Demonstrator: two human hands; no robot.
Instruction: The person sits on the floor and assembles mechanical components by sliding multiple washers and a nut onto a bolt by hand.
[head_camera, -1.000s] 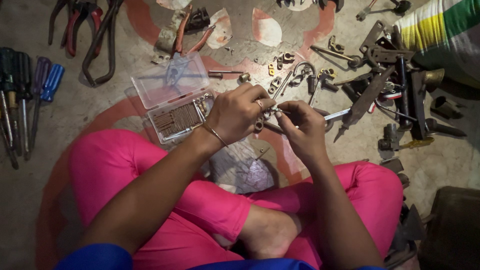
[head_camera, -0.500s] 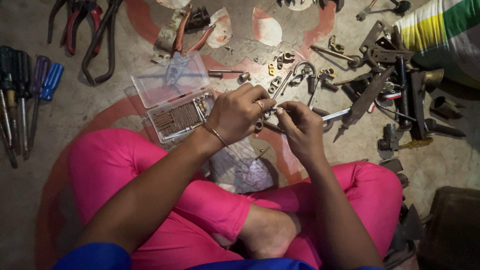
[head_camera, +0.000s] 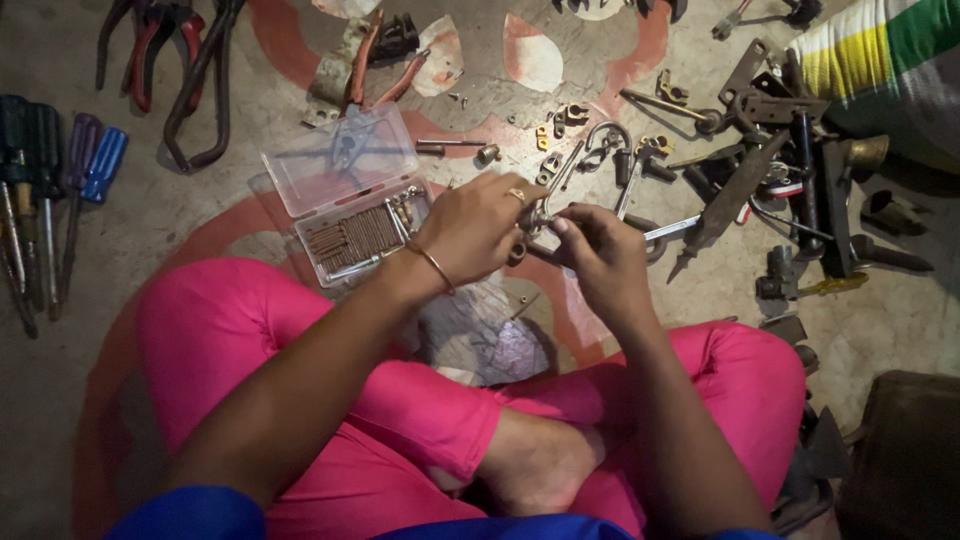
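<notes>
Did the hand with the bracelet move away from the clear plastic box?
No. The left hand sits in the same spot just right of the clear plastic box, touching the small metal part it shares with the right hand.

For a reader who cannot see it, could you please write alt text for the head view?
Seated cross-legged on the floor, a person's left hand and right hand work a small metal part between them. An open clear plastic case, screwdrivers and scattered metal tools surround them.
</notes>
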